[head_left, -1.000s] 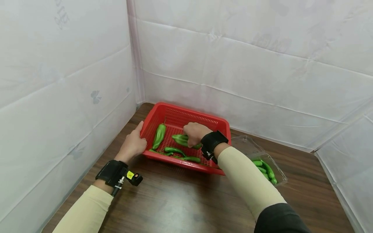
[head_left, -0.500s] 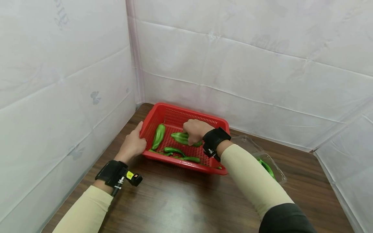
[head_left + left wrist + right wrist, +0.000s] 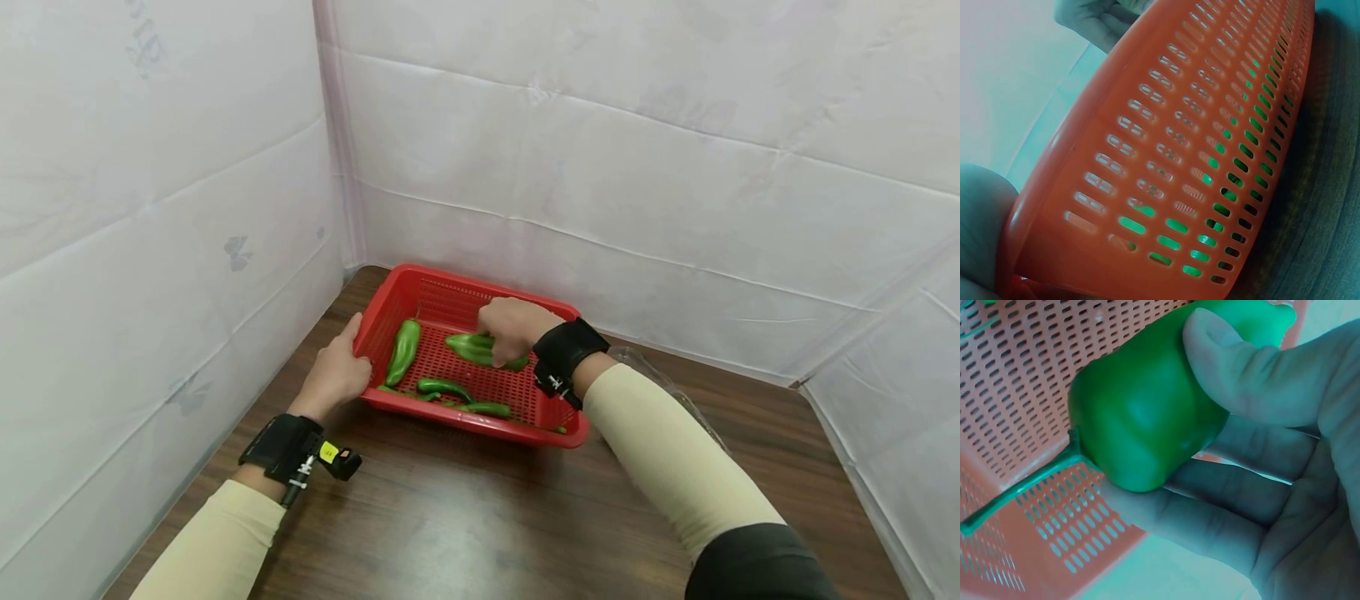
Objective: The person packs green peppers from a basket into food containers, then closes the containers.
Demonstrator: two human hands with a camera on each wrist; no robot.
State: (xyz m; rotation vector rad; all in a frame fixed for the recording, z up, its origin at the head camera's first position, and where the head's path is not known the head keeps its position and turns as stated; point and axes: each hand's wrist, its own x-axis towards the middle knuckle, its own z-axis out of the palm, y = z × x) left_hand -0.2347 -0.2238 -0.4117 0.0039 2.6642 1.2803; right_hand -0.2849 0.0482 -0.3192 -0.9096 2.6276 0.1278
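Note:
My left hand [image 3: 335, 375] grips the left rim of a red perforated plastic basket [image 3: 480, 422]. In the left wrist view the basket's slotted wall [image 3: 1104, 112] fills most of the picture. Over the basket's floor, my right hand [image 3: 517, 325] holds a large green pepper [image 3: 1141, 419], thumb on one side and fingers on the other, its stem free. Another big green pepper [image 3: 403, 352] lies along the basket's left side. Thin green chilies [image 3: 444, 387] lie along the front wall.
A clear plastic box [image 3: 637, 362] stands right of the basket, mostly hidden behind my right forearm. The basket sits on a dark wooden table [image 3: 450, 517], close to the white sheet-covered walls [image 3: 600, 167] behind and at left.
My right hand has shifted slightly up and to the right with the pepper. My right forearm now covers more of the clear box. The left hand keeps its grip on the basket.

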